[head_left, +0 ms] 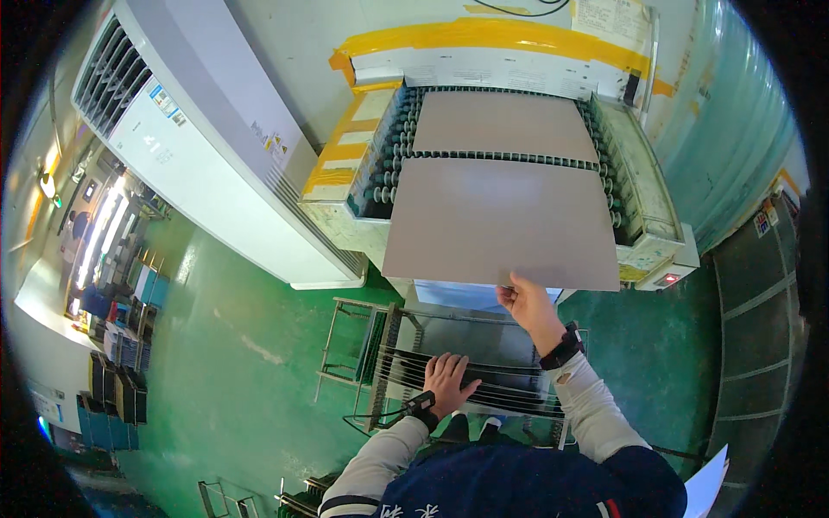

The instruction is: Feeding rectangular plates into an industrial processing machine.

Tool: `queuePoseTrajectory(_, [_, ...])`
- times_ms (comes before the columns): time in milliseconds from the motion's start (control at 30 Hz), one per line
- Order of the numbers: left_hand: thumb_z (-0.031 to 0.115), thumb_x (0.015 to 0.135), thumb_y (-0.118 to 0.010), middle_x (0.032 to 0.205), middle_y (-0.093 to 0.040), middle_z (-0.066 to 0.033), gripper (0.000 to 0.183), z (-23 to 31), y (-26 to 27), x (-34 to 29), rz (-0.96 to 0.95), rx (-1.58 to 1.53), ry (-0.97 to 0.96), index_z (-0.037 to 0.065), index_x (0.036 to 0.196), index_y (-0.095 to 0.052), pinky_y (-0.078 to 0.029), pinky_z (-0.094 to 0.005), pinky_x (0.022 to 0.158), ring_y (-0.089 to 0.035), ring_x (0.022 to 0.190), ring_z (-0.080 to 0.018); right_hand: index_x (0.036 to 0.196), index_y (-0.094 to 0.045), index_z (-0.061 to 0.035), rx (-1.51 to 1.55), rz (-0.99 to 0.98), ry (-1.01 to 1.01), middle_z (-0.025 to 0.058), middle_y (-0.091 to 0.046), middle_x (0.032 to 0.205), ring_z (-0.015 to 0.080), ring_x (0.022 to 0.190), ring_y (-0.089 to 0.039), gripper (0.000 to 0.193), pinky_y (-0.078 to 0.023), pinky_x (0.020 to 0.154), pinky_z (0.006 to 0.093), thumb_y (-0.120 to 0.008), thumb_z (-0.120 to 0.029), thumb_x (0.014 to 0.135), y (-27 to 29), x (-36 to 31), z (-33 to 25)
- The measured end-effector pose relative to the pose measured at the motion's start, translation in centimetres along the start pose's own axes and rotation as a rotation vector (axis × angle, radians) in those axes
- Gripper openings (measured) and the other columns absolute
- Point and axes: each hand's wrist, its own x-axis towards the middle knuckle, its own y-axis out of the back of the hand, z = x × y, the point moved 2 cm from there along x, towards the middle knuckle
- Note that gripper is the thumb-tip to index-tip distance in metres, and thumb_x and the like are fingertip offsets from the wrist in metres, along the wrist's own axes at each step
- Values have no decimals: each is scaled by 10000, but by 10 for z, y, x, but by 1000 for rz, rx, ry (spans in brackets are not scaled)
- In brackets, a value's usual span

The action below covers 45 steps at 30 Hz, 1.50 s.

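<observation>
A flat grey-brown panel [505,220] lies partly on the roller conveyor [629,237], its near edge sticking out toward me. My right hand [531,309] pinches that near edge, right of its middle, between thumb and fingers. Beyond it a second similar panel [501,121] lies flat on the rollers. Below the conveyor stands a metal rack [389,363] with several thin panels [514,384] on edge, seen as narrow dark and light lines. Across their top edges rests my left hand [449,382], fingers stretched out and gripping nothing.
A tall white air conditioner [224,173] stands left of the conveyor. Clear plastic strip curtains [734,121] hang at the right, above a dark grey panelled surface [756,319]. A small box with a red switch [669,279] sits at the conveyor's near right corner. Another rack [229,501] is at lower left.
</observation>
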Motion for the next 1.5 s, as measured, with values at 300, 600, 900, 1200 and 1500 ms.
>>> queuePoseTrajectory(300, [494, 867, -659, 1254, -575, -129, 595, 0, 2, 1, -12, 7, 2, 60, 1264, -573, -314, -536, 1080, -482, 1244, -338, 1020, -589, -65, -6, 31, -28, 96, -662, 944, 260, 858, -658, 175, -540, 767, 390, -661, -198, 931, 1, 20, -7])
queuePoseTrajectory(600, [497, 866, -657, 1266, -572, -135, 607, 0, 0, 1, -28, 5, 8, 60, 1278, -569, -312, -533, 1085, -476, 1255, -338, 1030, -579, -64, 19, 29, -13, 111, -647, 974, 263, 855, -644, 180, -536, 760, 391, -656, -192, 931, -3, 34, -15])
queuePoseTrajectory(900, [490, 866, -660, 1260, -581, -130, 606, -1, 1, 2, -11, 3, 2, 58, 1280, -569, -326, -538, 1076, -490, 1242, -344, 1036, -571, -48, 45, 54, -14, 130, -642, 971, 280, 865, -632, 205, -536, 792, 410, -676, -172, 912, -4, 46, -19])
queuePoseTrajectory(1200, [506, 870, -653, 1230, -585, -132, 594, -1, -1, 1, 9, 17, -2, 68, 1265, -586, -332, -529, 1062, -494, 1226, -340, 1046, -564, -25, 51, 57, -20, 145, -626, 983, 279, 881, -622, 223, -540, 798, 401, -666, -182, 924, -7, 56, -26])
queuePoseTrajectory(1500, [497, 854, -661, 1224, -580, -121, 593, -2, -1, 3, 14, 11, -7, 72, 1261, -588, -337, -522, 1057, -497, 1217, -334, 1029, -566, -2, 47, 72, -25, 157, -624, 960, 272, 859, -625, 223, -543, 794, 397, -657, -180, 928, -10, 60, -31])
